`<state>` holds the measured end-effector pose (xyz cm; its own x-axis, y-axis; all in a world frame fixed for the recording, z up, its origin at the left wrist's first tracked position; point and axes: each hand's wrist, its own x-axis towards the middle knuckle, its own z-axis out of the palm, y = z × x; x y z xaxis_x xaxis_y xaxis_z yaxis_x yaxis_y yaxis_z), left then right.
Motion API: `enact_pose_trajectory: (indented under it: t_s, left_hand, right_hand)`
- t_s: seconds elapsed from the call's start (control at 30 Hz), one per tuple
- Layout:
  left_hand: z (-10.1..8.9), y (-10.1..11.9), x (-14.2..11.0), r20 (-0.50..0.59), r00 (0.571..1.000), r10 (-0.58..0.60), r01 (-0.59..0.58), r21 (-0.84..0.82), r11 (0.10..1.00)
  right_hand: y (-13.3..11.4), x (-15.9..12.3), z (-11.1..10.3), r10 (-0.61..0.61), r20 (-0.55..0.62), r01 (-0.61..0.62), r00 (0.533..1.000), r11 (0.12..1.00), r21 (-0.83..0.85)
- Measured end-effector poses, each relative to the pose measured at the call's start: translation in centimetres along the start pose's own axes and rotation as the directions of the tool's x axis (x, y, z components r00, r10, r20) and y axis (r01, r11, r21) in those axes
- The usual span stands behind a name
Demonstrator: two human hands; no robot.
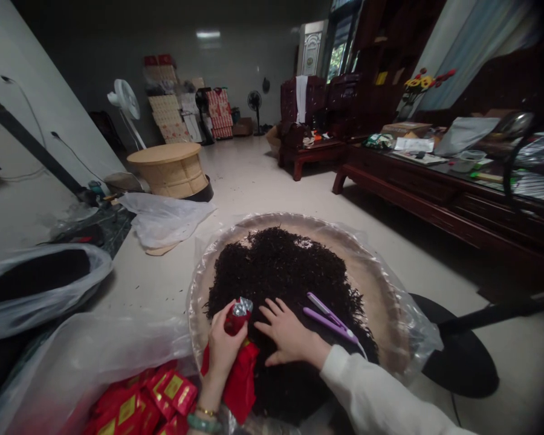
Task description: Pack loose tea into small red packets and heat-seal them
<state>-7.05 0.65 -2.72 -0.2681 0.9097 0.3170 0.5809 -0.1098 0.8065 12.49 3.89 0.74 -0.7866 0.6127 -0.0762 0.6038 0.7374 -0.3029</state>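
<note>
My left hand is closed around a small red foil pouch, whose silvery open mouth points up. Below that hand, red packets lie at the near edge of the tray. With fingers spread, my right hand rests palm down on a heap of dark dried leaves, like loose tea. The heap sits in a wide round tray lined with clear plastic. Just right of my right hand, a purple hair-straightener-like sealer lies on the leaves, its jaws apart and its cord trailing off.
Filled red packets lie in a clear plastic bag at lower left. Beyond it stands a bag of dark leaves. A fan base is close on the right, near a long wooden table. A round wooden drum stands farther back.
</note>
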Motion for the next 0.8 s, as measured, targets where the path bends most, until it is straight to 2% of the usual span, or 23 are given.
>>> enact_pose_trajectory:
  t_s: [0.1, 0.2, 0.37, 0.47, 0.53, 0.57, 0.63, 0.7, 0.77, 0.8]
  left_hand:
    - [0.3, 0.2, -0.1, -0.017, 1.000, 0.001, -0.001, 0.020, 1.000]
    - [0.6, 0.6, -0.1, -0.019, 1.000, 0.008, -0.007, 0.027, 1.000]
    - [0.7, 0.7, -0.1, 0.011, 1.000, -0.016, 0.016, -0.003, 1.000]
    - [0.8, 0.5, -0.1, 0.018, 1.000, -0.024, 0.024, -0.012, 1.000]
    - [0.9, 0.5, -0.1, 0.022, 0.999, -0.025, 0.026, -0.007, 1.000]
    - [1.0, 0.5, -0.2, 0.026, 0.999, -0.023, 0.024, -0.005, 1.000]
    - [1.1, 0.8, -0.2, 0.035, 0.999, -0.017, 0.018, -0.007, 1.000]
    - [1.3, 1.2, -0.2, 0.040, 0.999, -0.008, 0.009, -0.022, 1.000]
    - [1.5, 1.7, -0.2, 0.047, 0.999, 0.005, -0.003, -0.039, 0.999]
    - [1.6, 1.9, -0.3, 0.054, 0.998, 0.012, -0.010, -0.043, 0.999]
  right_hand:
    - [-0.9, -1.3, 0.6, -0.074, 0.014, 0.075, 0.997, 0.993, -0.096]
    - [-1.4, -1.6, 1.4, -0.088, -0.002, 0.086, 0.996, 0.984, -0.159]
    - [-1.0, -1.0, 1.4, -0.086, -0.017, 0.083, 0.996, 0.986, -0.146]
    - [-0.3, -1.0, 0.9, -0.052, -0.069, 0.048, 0.996, 0.997, -0.054]
    - [0.1, -1.1, 0.5, 0.029, -0.190, -0.007, 0.981, 0.993, 0.116]
    - [0.4, -1.1, 0.4, 0.094, -0.272, -0.026, 0.958, 0.970, 0.242]
    - [1.0, -0.9, 0.2, 0.272, -0.421, -0.016, 0.865, 0.855, 0.519]
    - [1.5, -0.6, 0.1, 0.497, -0.464, 0.042, 0.733, 0.648, 0.761]
    - [2.0, -0.3, 0.1, 0.710, -0.338, 0.133, 0.618, 0.330, 0.935]
    - [2.2, -0.2, 0.0, 0.775, -0.225, 0.192, 0.591, 0.136, 0.972]
